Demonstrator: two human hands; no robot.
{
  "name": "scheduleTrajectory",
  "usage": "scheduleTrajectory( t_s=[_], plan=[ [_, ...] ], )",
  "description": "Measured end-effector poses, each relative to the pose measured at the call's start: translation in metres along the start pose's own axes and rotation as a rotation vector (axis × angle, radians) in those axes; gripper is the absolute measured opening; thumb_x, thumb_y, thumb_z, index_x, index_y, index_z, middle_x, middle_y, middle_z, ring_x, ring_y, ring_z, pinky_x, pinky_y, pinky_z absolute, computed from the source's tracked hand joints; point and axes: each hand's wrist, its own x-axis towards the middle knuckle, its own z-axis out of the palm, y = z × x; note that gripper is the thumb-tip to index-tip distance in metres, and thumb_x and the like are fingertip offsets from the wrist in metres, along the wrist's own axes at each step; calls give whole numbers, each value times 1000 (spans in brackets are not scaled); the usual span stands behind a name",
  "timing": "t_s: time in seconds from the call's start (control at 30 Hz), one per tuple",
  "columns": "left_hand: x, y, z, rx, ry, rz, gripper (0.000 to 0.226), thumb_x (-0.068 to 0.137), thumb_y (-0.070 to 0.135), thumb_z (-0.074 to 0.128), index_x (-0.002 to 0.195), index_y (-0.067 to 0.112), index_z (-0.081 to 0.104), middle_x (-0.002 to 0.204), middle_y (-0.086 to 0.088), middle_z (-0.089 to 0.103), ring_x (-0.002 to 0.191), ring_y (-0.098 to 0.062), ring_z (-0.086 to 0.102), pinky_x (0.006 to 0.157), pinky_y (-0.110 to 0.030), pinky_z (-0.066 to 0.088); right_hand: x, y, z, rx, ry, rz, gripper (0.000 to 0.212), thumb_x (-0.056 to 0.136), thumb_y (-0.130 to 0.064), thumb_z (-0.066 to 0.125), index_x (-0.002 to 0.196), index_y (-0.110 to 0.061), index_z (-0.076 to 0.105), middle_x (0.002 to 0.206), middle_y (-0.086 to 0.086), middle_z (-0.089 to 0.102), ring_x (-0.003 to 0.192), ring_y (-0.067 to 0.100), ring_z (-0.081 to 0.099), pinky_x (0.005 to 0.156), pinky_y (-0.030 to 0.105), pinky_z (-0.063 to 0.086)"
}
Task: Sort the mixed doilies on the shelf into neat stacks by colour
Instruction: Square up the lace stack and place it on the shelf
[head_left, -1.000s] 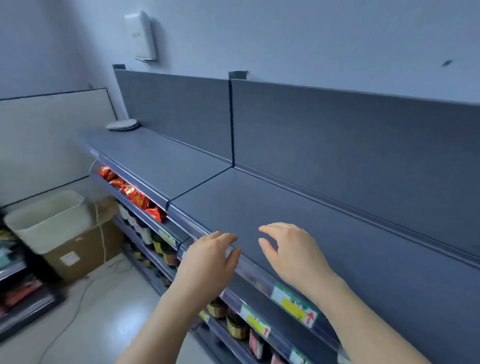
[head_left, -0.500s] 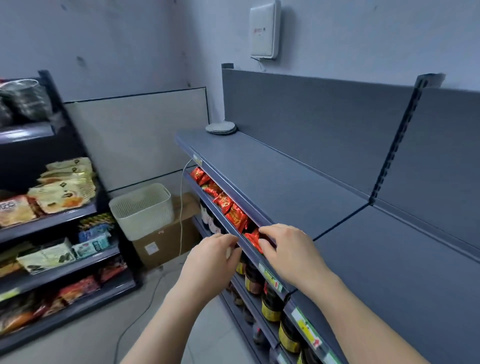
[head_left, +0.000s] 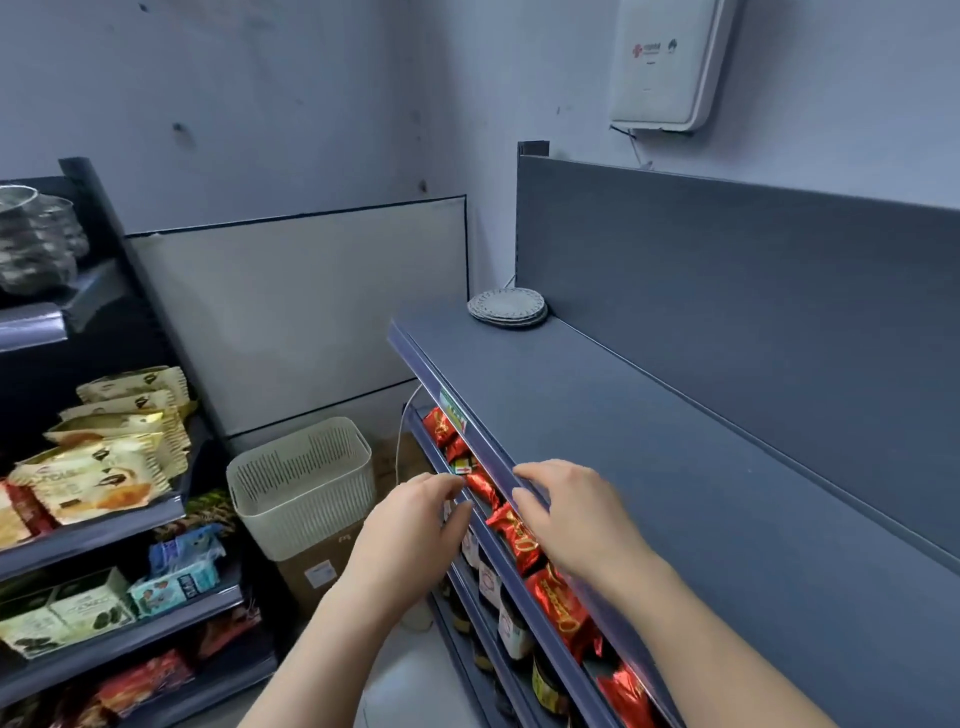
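Far stack of pale round doilies (head_left: 507, 307), colours too small to tell, white plastic wall box (head_left: 667, 62) cropped at top, red foil packets (head_left: 519, 535) half hidden under grey metal shelf (head_left: 649, 467)

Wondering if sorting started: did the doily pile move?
No. The doily pile still sits in the far corner of the shelf; only the camera turned.

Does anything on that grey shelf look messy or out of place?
Only slightly: the doily stack at the far corner of the top shelf is uneven, its lower edges poking out past the ones above. Nothing looks spilled or damaged.
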Motion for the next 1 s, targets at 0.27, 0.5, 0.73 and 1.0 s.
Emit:
scheduleTrajectory(
  t_s=[0.27, 0.5, 0.73, 1.0],
  plan=[
    [167, -85, 5, -44, -26, 116, 31, 92, 38, 49, 119, 28, 60, 113, 10, 64, 102, -10, 58, 89, -27, 48, 159, -6, 45, 9, 71, 149, 37, 96, -35, 44, 130, -26, 55, 135, -5, 57, 124, 19, 52, 104, 34, 42],
    [310, -138, 8, -52, -167, 233, 38, 93, 37, 49, 129, 24, 54, 123, 8, 60, 113, -12, 55, 96, -30, 46, 268, -7, 62, 69, 176, 393, 37, 96, -36, 45, 129, -25, 57, 133, -6, 58, 121, 18, 54, 100, 35, 44],
    [437, -153, 44, -112, -281, 219, 44, 92, 36, 51, 131, 16, 50, 126, -3, 59, 112, -20, 57, 94, -34, 46, 352, 29, 66, 105, 297, 592, 44, 95, -41, 47, 135, -23, 50, 132, 2, 56, 114, 23, 55, 95, 36, 46],
    [542, -140, 97, -44, -369, 158, 44, 87, 55, 50, 95, 13, 45, 105, -12, 60, 101, -33, 54, 79, -39, 45, 439, 78, 68, 132, 324, 688, 50, 90, -46, 49, 134, -23, 41, 129, 7, 52, 118, 28, 50, 95, 41, 45]
  ],
)
